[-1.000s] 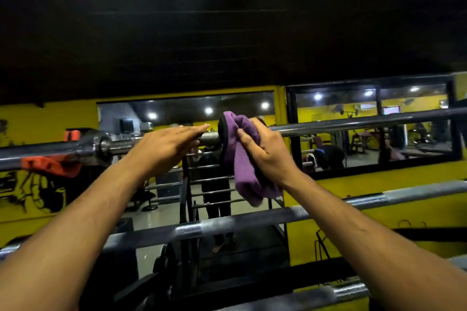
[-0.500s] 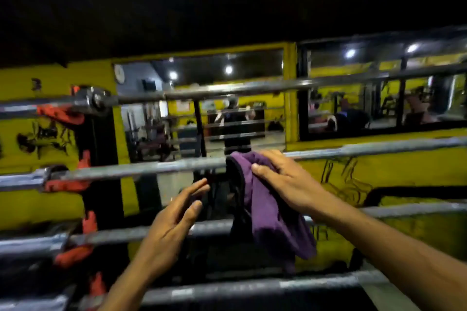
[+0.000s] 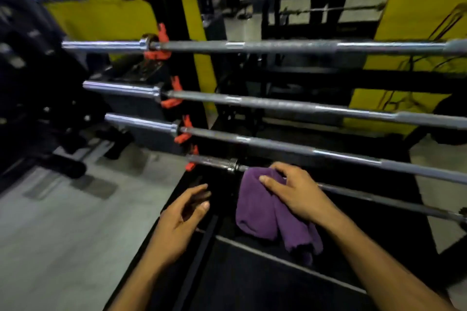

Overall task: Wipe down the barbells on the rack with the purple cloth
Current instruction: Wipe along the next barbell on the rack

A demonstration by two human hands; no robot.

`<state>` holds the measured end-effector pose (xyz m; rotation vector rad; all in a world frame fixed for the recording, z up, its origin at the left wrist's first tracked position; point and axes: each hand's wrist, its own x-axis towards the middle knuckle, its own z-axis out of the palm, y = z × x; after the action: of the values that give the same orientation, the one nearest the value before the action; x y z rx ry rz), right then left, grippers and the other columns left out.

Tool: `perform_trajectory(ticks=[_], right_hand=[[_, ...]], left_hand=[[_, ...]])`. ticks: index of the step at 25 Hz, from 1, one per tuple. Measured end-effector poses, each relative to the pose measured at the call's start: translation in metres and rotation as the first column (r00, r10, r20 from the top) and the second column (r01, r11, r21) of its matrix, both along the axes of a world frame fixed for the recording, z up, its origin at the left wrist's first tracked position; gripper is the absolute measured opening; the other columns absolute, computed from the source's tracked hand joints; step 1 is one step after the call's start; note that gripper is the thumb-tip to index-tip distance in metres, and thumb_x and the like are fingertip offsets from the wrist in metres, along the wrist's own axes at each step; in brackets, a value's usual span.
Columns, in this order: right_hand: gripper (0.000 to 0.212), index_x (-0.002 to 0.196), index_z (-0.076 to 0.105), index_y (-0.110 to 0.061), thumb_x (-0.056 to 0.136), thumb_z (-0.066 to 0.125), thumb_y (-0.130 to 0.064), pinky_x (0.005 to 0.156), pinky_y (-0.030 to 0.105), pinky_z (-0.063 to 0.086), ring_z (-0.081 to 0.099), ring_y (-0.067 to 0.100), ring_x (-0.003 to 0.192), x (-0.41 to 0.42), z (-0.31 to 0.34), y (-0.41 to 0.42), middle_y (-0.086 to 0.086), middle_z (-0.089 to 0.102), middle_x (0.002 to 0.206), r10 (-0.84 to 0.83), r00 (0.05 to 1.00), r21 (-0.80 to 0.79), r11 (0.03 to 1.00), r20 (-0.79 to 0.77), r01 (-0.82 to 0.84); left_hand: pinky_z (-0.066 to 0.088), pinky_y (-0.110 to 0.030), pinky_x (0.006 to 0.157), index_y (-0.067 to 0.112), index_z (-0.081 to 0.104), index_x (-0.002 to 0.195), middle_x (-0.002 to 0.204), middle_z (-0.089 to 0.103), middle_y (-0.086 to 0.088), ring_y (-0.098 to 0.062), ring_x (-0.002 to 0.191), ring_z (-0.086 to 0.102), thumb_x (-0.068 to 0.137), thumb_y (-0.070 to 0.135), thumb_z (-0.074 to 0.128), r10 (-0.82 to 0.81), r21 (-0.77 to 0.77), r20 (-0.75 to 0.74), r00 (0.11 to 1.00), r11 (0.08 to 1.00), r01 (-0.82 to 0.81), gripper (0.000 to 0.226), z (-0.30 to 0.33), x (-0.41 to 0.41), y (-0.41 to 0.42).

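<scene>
Several steel barbells lie level on a black rack with orange hooks. The lowest barbell runs from a collar at the centre down to the right. A purple cloth hangs folded over this bar just right of the collar. My right hand grips the cloth against the bar, fingers curled over the top. My left hand hovers to the left of the cloth, below the bar's sleeve, fingers loosely bent and holding nothing. Above, further barbells cross the view.
A black rack upright stands left of centre before a yellow wall. Dark gym equipment crowds the left edge. Grey floor spreads at lower left, and a black base sits under my arms.
The view has dropped from the upper bars to the lowest one. My right hand carried the cloth down onto the lowest barbell. My left hand let go of the top bar and came down empty.
</scene>
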<state>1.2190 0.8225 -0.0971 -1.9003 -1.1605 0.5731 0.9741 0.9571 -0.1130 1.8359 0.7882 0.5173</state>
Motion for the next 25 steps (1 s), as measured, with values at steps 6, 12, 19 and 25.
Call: perform_trajectory(ticks=[6, 12, 19, 25], right_hand=[[0.004, 0.095, 0.066, -0.029, 0.094, 0.07, -0.026, 0.086, 0.03, 0.052, 0.064, 0.002, 0.09, -0.089, -0.043, 0.008, -0.011, 0.07, 0.095, 0.23, 0.947, -0.036, 0.969, -0.225, -0.244], [0.021, 0.1, 0.061, -0.035, 0.092, 0.069, -0.017, 0.085, 0.018, 0.047, 0.062, -0.004, 0.094, -0.233, -0.079, 0.054, -0.017, 0.068, 0.101, 0.335, 0.93, -0.13, 0.926, -0.153, -0.355], [0.026, 0.116, 0.064, -0.028, 0.092, 0.068, -0.018, 0.092, 0.028, 0.048, 0.064, 0.007, 0.103, -0.435, -0.117, 0.128, -0.014, 0.068, 0.111, 0.525, 0.851, -0.297, 0.815, 0.021, -0.497], [0.024, 0.115, 0.062, -0.034, 0.098, 0.062, -0.018, 0.087, 0.014, 0.045, 0.06, -0.006, 0.104, -0.564, -0.097, 0.192, -0.019, 0.067, 0.11, 0.697, 0.717, -0.258, 0.696, 0.019, -0.67]], left_hand=[[0.048, -0.032, 0.106, 0.041, 0.059, 0.131, 0.126, 0.066, 0.019, -0.001, 0.119, 0.06, 0.093, 0.033, 0.067, 0.083, 0.005, -0.181, 0.98, 0.997, -0.083, 0.04, -0.026, -0.11, -0.015], [0.046, -0.024, 0.104, 0.042, 0.054, 0.137, 0.131, 0.06, 0.024, 0.009, 0.119, 0.055, 0.09, 0.047, 0.068, 0.277, 0.127, -0.324, 0.905, 0.96, -0.248, 0.049, -0.056, -0.284, -0.004], [0.044, -0.034, 0.109, 0.043, 0.048, 0.141, 0.141, 0.053, 0.017, -0.005, 0.128, 0.052, 0.087, 0.049, 0.071, 0.388, 0.058, -0.473, 0.791, 0.909, -0.412, 0.059, -0.131, -0.531, 0.01], [0.034, -0.025, 0.114, 0.043, 0.04, 0.147, 0.151, 0.043, 0.016, -0.006, 0.137, 0.043, 0.091, 0.051, 0.065, 0.414, 0.151, -0.546, 0.728, 0.904, -0.4, 0.062, -0.145, -0.649, 0.038]])
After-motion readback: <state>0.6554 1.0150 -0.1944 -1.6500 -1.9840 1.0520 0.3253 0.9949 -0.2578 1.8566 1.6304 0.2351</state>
